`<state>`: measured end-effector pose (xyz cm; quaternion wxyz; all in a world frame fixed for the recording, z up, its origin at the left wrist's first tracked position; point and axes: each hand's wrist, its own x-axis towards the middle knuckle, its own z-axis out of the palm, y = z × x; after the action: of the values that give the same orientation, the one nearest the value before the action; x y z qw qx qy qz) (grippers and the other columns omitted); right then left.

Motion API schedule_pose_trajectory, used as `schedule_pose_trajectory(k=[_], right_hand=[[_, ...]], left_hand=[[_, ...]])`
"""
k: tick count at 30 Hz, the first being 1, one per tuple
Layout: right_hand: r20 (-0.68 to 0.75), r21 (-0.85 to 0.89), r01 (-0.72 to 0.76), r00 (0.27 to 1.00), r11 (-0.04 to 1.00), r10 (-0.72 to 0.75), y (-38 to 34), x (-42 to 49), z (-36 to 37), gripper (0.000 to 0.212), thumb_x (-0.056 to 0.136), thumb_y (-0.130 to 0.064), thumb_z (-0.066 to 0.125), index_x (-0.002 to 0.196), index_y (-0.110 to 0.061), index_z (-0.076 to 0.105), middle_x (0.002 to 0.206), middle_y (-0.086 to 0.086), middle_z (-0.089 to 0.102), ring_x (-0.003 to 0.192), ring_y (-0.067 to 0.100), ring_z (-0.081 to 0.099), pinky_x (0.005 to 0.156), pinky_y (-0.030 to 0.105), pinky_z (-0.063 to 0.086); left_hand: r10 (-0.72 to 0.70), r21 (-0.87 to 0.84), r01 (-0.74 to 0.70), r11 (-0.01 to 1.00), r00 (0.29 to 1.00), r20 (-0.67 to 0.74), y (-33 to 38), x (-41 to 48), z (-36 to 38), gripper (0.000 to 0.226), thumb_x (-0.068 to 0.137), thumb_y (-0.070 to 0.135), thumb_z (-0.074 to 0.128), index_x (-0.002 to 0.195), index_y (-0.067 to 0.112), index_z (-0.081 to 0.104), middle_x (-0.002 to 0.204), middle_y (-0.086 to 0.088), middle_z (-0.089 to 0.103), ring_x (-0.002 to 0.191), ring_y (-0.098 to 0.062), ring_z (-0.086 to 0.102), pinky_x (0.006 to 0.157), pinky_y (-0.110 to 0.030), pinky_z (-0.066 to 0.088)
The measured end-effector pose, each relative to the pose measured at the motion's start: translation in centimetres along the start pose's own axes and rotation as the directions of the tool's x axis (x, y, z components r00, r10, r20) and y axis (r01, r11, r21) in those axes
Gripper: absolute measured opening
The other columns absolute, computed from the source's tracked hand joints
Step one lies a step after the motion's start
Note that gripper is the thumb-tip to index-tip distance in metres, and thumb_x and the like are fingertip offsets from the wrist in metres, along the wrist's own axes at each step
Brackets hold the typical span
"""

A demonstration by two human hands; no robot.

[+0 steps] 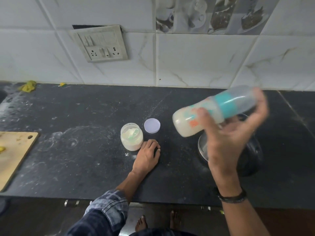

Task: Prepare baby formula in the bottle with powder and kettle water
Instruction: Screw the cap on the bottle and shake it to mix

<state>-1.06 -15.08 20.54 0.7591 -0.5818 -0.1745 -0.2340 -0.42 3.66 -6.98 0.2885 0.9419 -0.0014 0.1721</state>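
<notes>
My right hand [228,138] holds the baby bottle [185,121] above the counter, tipped almost on its side. Its base points left and its teal collar and clear cap point up to the right. Milky white liquid fills the bottle, and it looks motion-blurred. My left hand [147,155] rests flat on the dark counter, fingers spread, just right of the open powder jar [131,137]. The jar holds white powder and a pale green scoop. Its round lilac lid [152,125] lies beside it. The steel kettle [204,147] with a black handle stands under my right hand, mostly hidden.
A wooden cutting board [15,155] lies at the left edge. Yellow cloth [28,86] sits by the back wall at the far left. A switchboard [100,44] hangs on the tiled wall. Powder smears streak the black counter [76,116].
</notes>
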Motion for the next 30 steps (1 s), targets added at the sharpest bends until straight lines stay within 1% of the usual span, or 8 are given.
schedule_pose_trajectory(k=[3,7,10,14,19,22,26,30], right_hand=[[-0.123,-0.001,0.163,0.979,0.987,-0.162,0.0,0.3,-0.3,0.096,0.086,0.018,0.064,0.146,0.015,-0.010,0.142,-0.006,0.040,0.115,0.004,0.064,0.095,0.024,0.054],[0.088,0.018,-0.098,0.991,0.995,0.096,1.6,-0.3,-0.1,0.098,0.077,0.011,0.079,0.152,-0.010,0.020,0.119,-0.022,0.066,0.103,0.015,0.071,0.085,0.027,0.058],[0.027,-0.013,0.013,1.000,1.000,-0.013,0.5,0.2,-0.7,0.096,0.077,0.015,0.076,0.150,-0.001,0.015,0.129,-0.025,0.059,0.108,0.012,0.068,0.088,0.027,0.058],[-0.137,-0.021,0.271,0.953,0.962,-0.271,-0.5,1.0,-1.1,0.095,0.085,0.018,0.065,0.142,0.022,-0.012,0.147,0.016,0.026,0.126,0.005,0.056,0.100,0.023,0.052],[0.165,-0.025,-0.113,0.980,0.993,0.115,0.7,0.7,-1.4,0.096,0.072,0.007,0.084,0.147,-0.018,0.030,0.130,0.001,0.063,0.105,0.025,0.071,0.088,0.048,0.062],[0.069,0.028,0.052,0.996,0.998,-0.054,-0.2,1.7,-2.1,0.090,0.076,0.014,0.072,0.142,-0.010,0.017,0.128,-0.026,0.062,0.107,0.010,0.067,0.089,0.031,0.059],[-0.024,0.059,0.072,0.997,0.996,-0.070,0.9,1.5,-1.8,0.090,0.082,0.014,0.070,0.145,-0.006,0.009,0.138,-0.003,0.048,0.113,0.014,0.063,0.094,0.033,0.055],[0.304,-0.124,-0.122,0.940,0.985,0.154,1.8,0.8,-1.9,0.095,0.068,0.002,0.092,0.137,-0.040,0.042,0.122,-0.006,0.064,0.103,0.029,0.071,0.085,0.057,0.060]], left_hand=[[0.007,0.010,-0.007,1.000,1.000,-0.003,-0.1,0.1,0.1,0.006,0.094,0.009,0.063,0.099,0.012,0.060,0.106,0.000,0.058,0.093,-0.022,0.053,0.094,-0.031,0.041],[0.008,0.006,-0.008,1.000,1.000,-0.003,-0.2,0.0,0.0,0.007,0.094,0.009,0.064,0.099,0.012,0.061,0.108,0.001,0.059,0.094,-0.021,0.053,0.093,-0.028,0.040],[0.003,0.003,-0.003,1.000,1.000,-0.004,0.0,0.0,0.0,0.007,0.094,0.009,0.064,0.099,0.012,0.060,0.107,0.001,0.058,0.094,-0.020,0.052,0.093,-0.029,0.040],[0.009,0.009,-0.009,1.000,1.000,-0.007,-0.1,0.0,0.1,0.006,0.094,0.010,0.063,0.099,0.012,0.060,0.106,0.001,0.058,0.094,-0.020,0.052,0.092,-0.030,0.041],[0.008,0.007,-0.008,1.000,1.000,0.003,-0.2,0.0,0.0,0.007,0.094,0.010,0.064,0.100,0.012,0.060,0.108,0.002,0.059,0.095,-0.020,0.053,0.093,-0.030,0.041],[0.012,0.012,-0.012,1.000,1.000,-0.003,-0.1,0.1,0.0,0.006,0.094,0.011,0.063,0.100,0.013,0.060,0.108,0.002,0.059,0.095,-0.021,0.053,0.093,-0.031,0.041],[0.010,0.018,-0.010,1.000,1.000,-0.004,-0.2,0.1,0.1,0.006,0.094,0.011,0.063,0.099,0.013,0.060,0.107,0.002,0.059,0.094,-0.021,0.052,0.092,-0.032,0.042],[0.012,0.018,-0.012,1.000,1.000,0.005,-0.1,0.1,0.0,0.007,0.094,0.010,0.064,0.099,0.013,0.060,0.106,0.002,0.058,0.094,-0.021,0.052,0.092,-0.031,0.041]])
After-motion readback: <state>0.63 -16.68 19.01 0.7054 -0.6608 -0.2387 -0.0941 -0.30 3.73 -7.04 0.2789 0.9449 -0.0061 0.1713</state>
